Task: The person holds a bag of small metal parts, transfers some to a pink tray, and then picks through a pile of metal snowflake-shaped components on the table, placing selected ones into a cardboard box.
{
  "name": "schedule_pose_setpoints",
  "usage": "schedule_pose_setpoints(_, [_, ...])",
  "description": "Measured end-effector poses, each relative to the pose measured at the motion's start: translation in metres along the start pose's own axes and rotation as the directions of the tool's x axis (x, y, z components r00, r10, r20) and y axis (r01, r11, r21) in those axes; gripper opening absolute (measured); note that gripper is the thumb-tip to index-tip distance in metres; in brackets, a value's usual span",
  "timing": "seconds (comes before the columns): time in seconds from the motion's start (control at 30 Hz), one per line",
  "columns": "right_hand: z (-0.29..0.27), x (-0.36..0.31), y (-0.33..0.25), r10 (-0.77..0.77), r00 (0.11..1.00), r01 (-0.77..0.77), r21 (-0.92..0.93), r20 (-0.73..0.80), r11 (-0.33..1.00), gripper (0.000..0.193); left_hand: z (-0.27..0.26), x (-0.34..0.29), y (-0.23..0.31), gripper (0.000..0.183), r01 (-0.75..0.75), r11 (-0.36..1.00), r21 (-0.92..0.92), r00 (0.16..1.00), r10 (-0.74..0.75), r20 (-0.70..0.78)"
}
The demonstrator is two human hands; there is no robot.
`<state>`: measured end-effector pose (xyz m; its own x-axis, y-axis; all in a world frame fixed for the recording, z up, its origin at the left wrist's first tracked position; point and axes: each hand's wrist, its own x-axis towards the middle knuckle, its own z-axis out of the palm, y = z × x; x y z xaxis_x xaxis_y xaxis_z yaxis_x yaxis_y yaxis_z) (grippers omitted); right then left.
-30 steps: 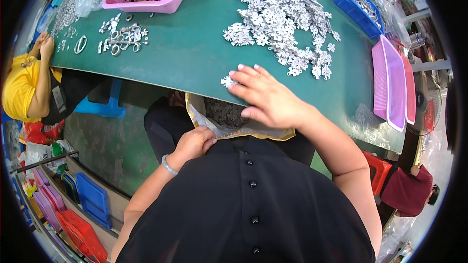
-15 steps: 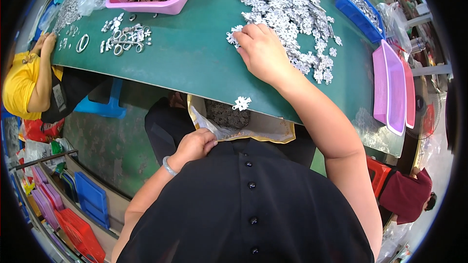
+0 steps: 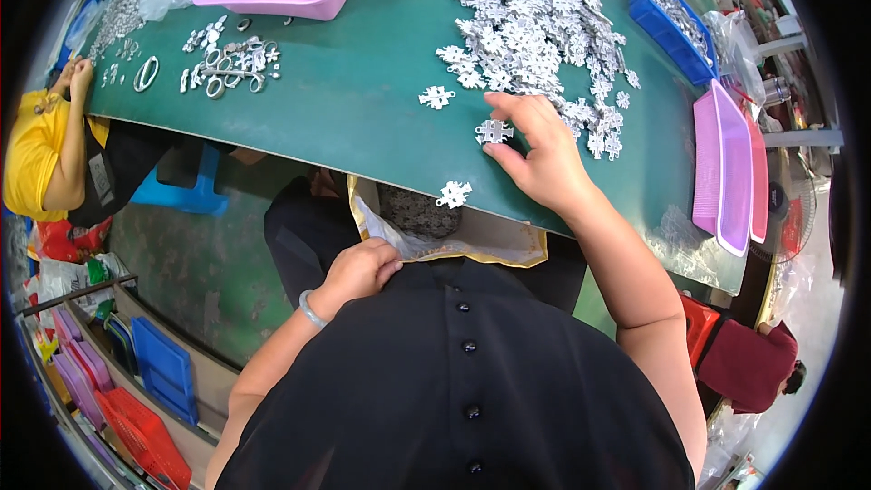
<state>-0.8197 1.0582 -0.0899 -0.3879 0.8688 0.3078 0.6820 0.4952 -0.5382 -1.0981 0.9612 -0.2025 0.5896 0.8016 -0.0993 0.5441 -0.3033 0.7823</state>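
Note:
On the green table [image 3: 345, 118] lies a big heap of small silvery metal pieces [image 3: 535, 23], flat with jagged, cross-like outlines. My right hand [image 3: 549, 154] is at the heap's near side, thumb and forefinger spread. Between their tips, apart from both, is one loose metal piece [image 3: 494, 132]. Another piece lies just left of the heap, and a third [image 3: 454, 194] rests at the table's near edge. In my lap a yellow-edged bag [image 3: 499, 249] gapes, with many dark grey pieces [image 3: 417, 210] inside. My left hand [image 3: 363, 269] is closed on the bag's near rim.
Pink baskets [image 3: 318, 7] and scattered metal rings and parts [image 3: 234, 68] lie at the far left. A blue tray of parts [image 3: 667, 23] and a purple basket [image 3: 721, 168] stand at the right. A person in yellow [image 3: 41, 154] sits at the left, beside a blue stool [image 3: 195, 186].
My right hand has moved nearer and to the right, off the heap's left edge, and its fingers have spread. Two separate pieces now show beside the heap. My left hand stays at the bag.

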Motion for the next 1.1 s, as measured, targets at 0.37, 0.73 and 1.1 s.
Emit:
schedule_pose_setpoints(0.37, [-0.012,-0.024,-0.004,0.108,0.99,-0.111,-0.029,-0.088,0.993,0.043,-0.001,0.002,0.001,0.006,-0.021,1.0,0.009,1.0,0.022,-0.015])
schedule_pose_setpoints(0.73, [-0.009,-0.002,-0.012,-0.09,0.973,0.092,0.002,0.214,0.996,0.034,-0.001,0.002,0.0,0.006,-0.001,1.0,-0.004,1.0,0.001,-0.022])
schedule_pose_setpoints(1.1, [0.01,0.029,-0.001,0.067,0.994,-0.032,-0.352,0.089,0.935,0.016,-0.001,0.001,-0.001,0.006,0.017,0.999,-0.027,1.0,-0.018,-0.022])
